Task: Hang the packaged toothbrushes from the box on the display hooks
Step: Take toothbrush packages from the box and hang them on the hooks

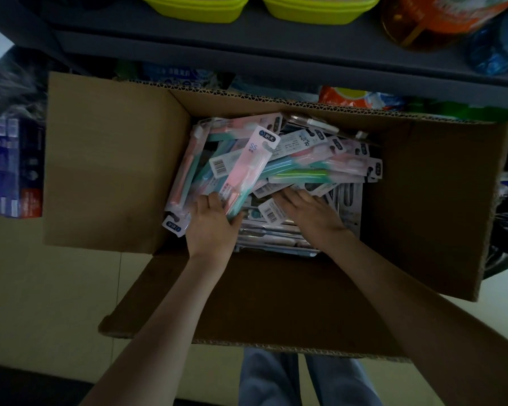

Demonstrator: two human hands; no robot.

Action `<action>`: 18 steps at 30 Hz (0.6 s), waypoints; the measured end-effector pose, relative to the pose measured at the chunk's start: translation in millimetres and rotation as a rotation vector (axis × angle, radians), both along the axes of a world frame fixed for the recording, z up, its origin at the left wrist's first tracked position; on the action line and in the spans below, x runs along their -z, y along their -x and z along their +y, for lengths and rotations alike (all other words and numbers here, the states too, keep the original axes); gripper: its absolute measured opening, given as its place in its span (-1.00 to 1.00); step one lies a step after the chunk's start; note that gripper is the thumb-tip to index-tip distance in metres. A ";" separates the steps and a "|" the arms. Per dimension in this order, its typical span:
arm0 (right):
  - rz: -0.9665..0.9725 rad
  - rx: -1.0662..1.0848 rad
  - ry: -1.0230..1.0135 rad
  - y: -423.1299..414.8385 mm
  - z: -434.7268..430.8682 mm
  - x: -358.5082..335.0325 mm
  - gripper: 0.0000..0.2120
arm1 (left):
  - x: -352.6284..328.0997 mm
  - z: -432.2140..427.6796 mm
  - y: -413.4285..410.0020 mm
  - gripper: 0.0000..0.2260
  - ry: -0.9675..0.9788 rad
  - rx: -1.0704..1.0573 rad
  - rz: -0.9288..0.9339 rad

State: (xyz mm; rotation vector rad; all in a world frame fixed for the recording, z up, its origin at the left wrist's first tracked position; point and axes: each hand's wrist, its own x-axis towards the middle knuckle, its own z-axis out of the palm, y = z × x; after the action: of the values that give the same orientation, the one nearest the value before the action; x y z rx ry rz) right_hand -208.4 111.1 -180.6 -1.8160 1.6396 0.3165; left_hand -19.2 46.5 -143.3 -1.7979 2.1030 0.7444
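Observation:
An open cardboard box (106, 171) stands on the floor, filled with several packaged toothbrushes (320, 159) in pink, teal and green. My left hand (211, 224) grips the lower end of a pink and teal toothbrush pack (247, 171), which tilts up toward the back of the box. My right hand (308, 212) lies flat on the pile to the right of it, fingers reaching in under the packs. No display hooks are in view.
A dark shelf (276, 45) runs above the box with lime green tubs (194, 7) and an orange bottle (428, 19). Boxed goods (3, 168) stand at the left. The box flaps spread left, right and toward my legs (305, 379).

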 end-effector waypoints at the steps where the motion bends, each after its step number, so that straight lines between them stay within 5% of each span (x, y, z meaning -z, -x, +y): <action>1: 0.002 0.012 -0.007 -2.0 -1.6 -2.5 -0.27 | 0.1 0.4 -0.6 -0.47 -0.002 0.002 -0.005; 5: 0.021 -0.081 0.033 -7.4 1.0 -5.6 -0.37 | -2.9 1.3 -0.9 -0.48 -0.022 -0.012 0.004; 8: -0.137 -0.096 0.059 -8.7 9.3 -13.1 -0.42 | -8.8 0.7 -2.5 -0.49 -0.024 -0.067 0.048; 13: -0.571 0.318 -0.132 -11.6 -4.5 -45.6 -0.69 | -14.5 -0.6 -14.7 -0.41 -0.017 -0.177 0.100; 18: -0.446 0.546 -0.104 -7.4 -23.3 -20.4 -0.61 | -15.9 -0.3 -25.0 -0.42 -0.031 -0.216 0.101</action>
State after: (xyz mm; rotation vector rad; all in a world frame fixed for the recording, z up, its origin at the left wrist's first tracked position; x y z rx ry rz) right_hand -201.0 87.9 -160.2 -1.1848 1.6697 -0.2280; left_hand 5.7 46.2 -127.4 -2.0324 1.9647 0.9347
